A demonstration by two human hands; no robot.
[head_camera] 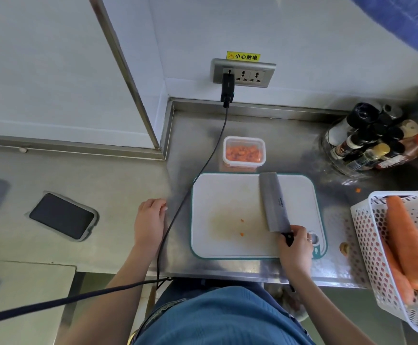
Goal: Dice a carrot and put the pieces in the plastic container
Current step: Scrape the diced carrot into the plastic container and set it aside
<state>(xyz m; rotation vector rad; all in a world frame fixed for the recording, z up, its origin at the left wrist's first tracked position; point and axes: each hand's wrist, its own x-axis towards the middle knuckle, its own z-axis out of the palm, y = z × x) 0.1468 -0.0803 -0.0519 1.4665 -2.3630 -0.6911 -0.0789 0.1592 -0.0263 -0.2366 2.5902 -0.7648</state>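
A clear plastic container [244,152] holding diced carrot stands on the steel counter just behind the white cutting board [227,207]. Two small carrot bits [242,227] lie on the board. A cleaver [274,202] lies flat on the board's right half, and my right hand [296,247] grips its black handle at the board's near right corner. My left hand [150,217] rests on the counter left of the board with its fingers loosely curled and nothing in it. Whole carrots [407,242] lie in a white perforated basket [367,235] at the right.
A black cable [193,185] runs from the wall socket [242,73] down across the counter between my left hand and the board. Bottles and jars [372,138] cluster at the back right. A dark tablet-like device [62,215] lies at the left. A carrot scrap [344,248] sits beside the basket.
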